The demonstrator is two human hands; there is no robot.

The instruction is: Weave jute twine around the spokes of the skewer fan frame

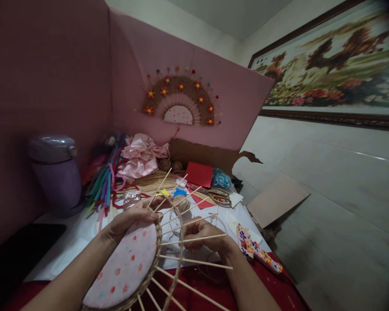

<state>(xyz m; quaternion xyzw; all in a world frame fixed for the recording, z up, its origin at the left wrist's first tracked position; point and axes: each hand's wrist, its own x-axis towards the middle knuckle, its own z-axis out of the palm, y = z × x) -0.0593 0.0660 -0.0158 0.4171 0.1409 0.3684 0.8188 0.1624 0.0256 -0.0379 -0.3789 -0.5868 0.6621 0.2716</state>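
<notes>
A half-round craft fan (125,263) is covered in pale floral cloth. Thin wooden sticks (207,262) radiate from its braided rim, and a second twine arc (178,268) crosses them farther out. My left hand (138,218) is closed on the fan's upper edge, thumb on the rim near the stick bases. Behind the right-hand sticks, my right hand (204,233) has its fingers curled together at the outer twine arc; the sticks partly cover the fingertips. Loose twine loops hang around this hand. A twine ball (182,205) lies just beyond the fan.
Scissors (221,196), red sheets (199,173) and blue yarn (222,178) lie behind. Pipe cleaners (105,185), pink cloth (141,155) and a purple container (56,172) stand left. A flower-patterned glue gun (257,250) lies right. A finished-looking fan (178,114) hangs on the pink board.
</notes>
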